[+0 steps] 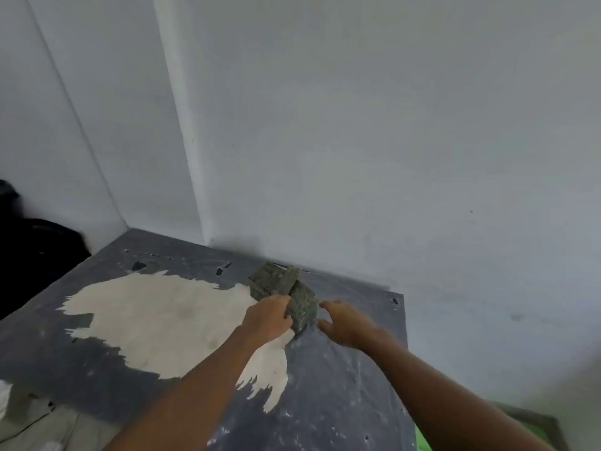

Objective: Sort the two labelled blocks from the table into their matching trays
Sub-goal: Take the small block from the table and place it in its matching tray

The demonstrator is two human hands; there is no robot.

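Note:
Two rough grey-green blocks stand close together at the far side of the table, near the wall. The nearer block (pixel 304 307) has my left hand (pixel 268 317) closed against its left side. Behind it, touching it, sits the farther block (pixel 273 279). My right hand (pixel 344 322) hovers just right of the nearer block with fingers spread, a small gap between it and the block. No labels are readable on the blocks, and no trays are in view.
The table (pixel 341 402) is dark grey with a large worn pale patch (pixel 156 317). A white wall (pixel 357 141) rises right behind the blocks. A dark object (pixel 32 249) lies at the left. Something green (pixel 422 441) shows past the table's right edge.

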